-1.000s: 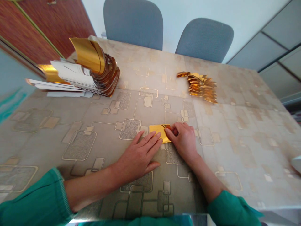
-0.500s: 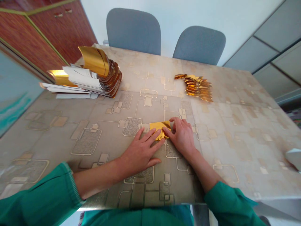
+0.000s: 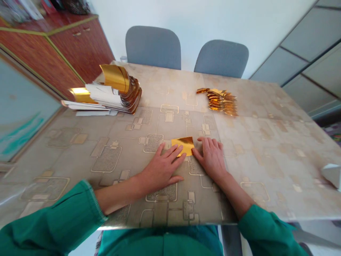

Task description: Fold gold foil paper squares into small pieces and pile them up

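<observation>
Left hand (image 3: 162, 169), fingers spread, lies on gold paper (image 3: 188, 143); right hand (image 3: 211, 156), thumb and fingers apart, touches its three-o'clock edge. Folded pieces (image 3: 222, 102) sit at one o'clock.

- We look through a single view, worn on the person's head, facing forward and down across the table (image 3: 247, 149).
- We sit just behind the near table edge, so the front of the green garment (image 3: 162, 243) enters at the bottom.
- We see both sleeves come in from the lower corners, with the left hand (image 3: 165, 165) and the right hand (image 3: 211, 156) near us, around the middle of the view.
- We face two chair backs (image 3: 153, 48) and the pale wall (image 3: 213, 21) at the far side, farther off than the hands.
- We take in a wide spread, from the reddish cabinet (image 3: 80, 46) at upper left to the grey panels (image 3: 311, 32) at upper right.
</observation>
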The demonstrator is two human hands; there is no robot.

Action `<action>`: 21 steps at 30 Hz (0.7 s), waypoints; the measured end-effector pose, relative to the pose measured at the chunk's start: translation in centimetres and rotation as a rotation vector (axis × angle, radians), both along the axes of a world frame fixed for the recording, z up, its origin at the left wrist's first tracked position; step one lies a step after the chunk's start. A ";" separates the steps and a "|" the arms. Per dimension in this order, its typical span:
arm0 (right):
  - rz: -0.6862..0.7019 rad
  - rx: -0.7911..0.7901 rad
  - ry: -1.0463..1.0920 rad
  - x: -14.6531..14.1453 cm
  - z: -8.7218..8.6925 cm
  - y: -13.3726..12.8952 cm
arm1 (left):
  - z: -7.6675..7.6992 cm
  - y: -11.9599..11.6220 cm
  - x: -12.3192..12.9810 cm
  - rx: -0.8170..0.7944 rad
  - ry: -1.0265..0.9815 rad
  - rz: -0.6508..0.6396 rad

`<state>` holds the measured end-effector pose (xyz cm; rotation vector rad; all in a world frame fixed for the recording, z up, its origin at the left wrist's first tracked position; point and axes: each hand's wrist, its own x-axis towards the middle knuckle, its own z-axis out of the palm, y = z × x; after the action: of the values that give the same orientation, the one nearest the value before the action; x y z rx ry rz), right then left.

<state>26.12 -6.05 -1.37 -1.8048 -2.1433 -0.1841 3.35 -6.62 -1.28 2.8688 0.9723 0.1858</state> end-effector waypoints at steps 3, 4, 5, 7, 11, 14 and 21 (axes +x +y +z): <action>0.090 0.036 0.020 0.0 0.4 0.0 | -0.1 0.1 -0.1 0.013 0.013 -0.006; 0.166 0.033 0.022 -0.1 0.6 0.0 | -0.2 0.1 -0.1 0.020 0.014 -0.010; 0.256 0.017 0.020 -0.2 0.7 0.0 | -0.2 0.1 -0.1 0.027 0.017 -0.015; 0.400 -0.048 0.022 -0.5 0.9 0.0 | -0.2 0.2 -0.2 0.039 0.021 -0.026; 0.388 -0.155 0.092 -0.7 1.1 0.2 | -0.2 0.4 -0.4 0.045 0.029 -0.041; 0.371 -0.220 0.160 -0.6 1.3 0.3 | 0.0 0.7 -0.7 0.032 0.032 -0.064; 0.292 -0.262 0.172 -1.0 1.0 0.6 | -0.1 1.3 -1.4 0.005 0.013 -0.104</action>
<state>25.11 -5.44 -0.36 -1.5406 -2.3556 0.3231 1.95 -5.30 -1.37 2.9193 0.8236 0.1607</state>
